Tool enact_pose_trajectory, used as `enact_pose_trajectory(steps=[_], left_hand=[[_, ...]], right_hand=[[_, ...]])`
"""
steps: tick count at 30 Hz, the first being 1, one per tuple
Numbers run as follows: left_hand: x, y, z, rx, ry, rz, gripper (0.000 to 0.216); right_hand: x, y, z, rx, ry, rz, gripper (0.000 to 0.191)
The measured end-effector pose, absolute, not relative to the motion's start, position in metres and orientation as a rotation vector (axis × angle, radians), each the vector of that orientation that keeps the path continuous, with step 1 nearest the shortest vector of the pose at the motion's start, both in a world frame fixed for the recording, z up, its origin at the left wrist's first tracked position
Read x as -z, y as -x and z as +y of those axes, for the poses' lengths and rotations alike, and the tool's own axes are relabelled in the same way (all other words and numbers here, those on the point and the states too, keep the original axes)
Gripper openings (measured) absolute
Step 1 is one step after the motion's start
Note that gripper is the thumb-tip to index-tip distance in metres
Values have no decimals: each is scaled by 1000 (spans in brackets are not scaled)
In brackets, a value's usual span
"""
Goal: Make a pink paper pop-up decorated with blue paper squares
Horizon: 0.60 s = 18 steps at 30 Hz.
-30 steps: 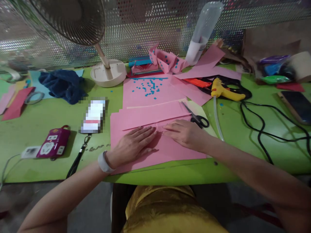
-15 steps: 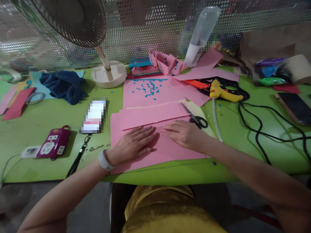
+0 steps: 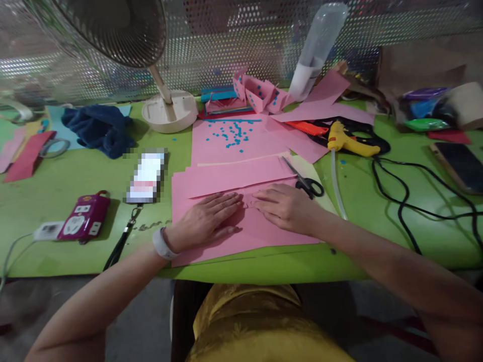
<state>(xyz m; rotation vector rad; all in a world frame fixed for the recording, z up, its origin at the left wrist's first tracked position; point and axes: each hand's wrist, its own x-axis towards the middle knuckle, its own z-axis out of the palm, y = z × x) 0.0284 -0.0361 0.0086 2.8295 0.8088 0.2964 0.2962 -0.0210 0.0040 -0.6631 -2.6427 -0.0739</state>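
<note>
Very little moved since the earlier frame: the gap between the fingertips looks slightly wider; most other drift appears to be the head view itself.

Left hand [image 3: 206, 218]: palm down, fingers extended and laid out flat, nothing seen in its grasp. Right hand [image 3: 287, 206]: fingers bent and bunched, tips down near the left fingertips; cannot tell whether it pinches anything.

Pink sheet [image 3: 275, 236]: directly under both hands, on the green table [image 3: 139, 251]. Step judged as holding down and working a small spot between the fingertips. To do it well: keep left fingers flat as an anchor, let the right tips press lightly and evenly, avoid dragging the layers out of line.

Appearance: matte, mostly flat, its corners showing past the left wrist and below the right hand. Faint curved marks between the fingertips; too small to tell whether drawn lines or paper edges.

Just beyond the fingertips, pink strip [image 3: 241, 175], long, lower edge slanting up towards the right. Beyond the right knuckles, black-handled scissors [image 3: 311, 187], blades over the strip's right end. Farther ahead of both hands, scattered blue squares [image 3: 237, 134] on another pink sheet [image 3: 199, 151]
</note>
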Motion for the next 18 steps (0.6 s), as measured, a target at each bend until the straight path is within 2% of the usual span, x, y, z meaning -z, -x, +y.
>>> enact_pose_trajectory(steps=[18], left_hand=[[-10, -30, -36, -302, -2856, 780, 58]], right_hand=[[-2, -292, -25, -61, 695, -2645, 33]])
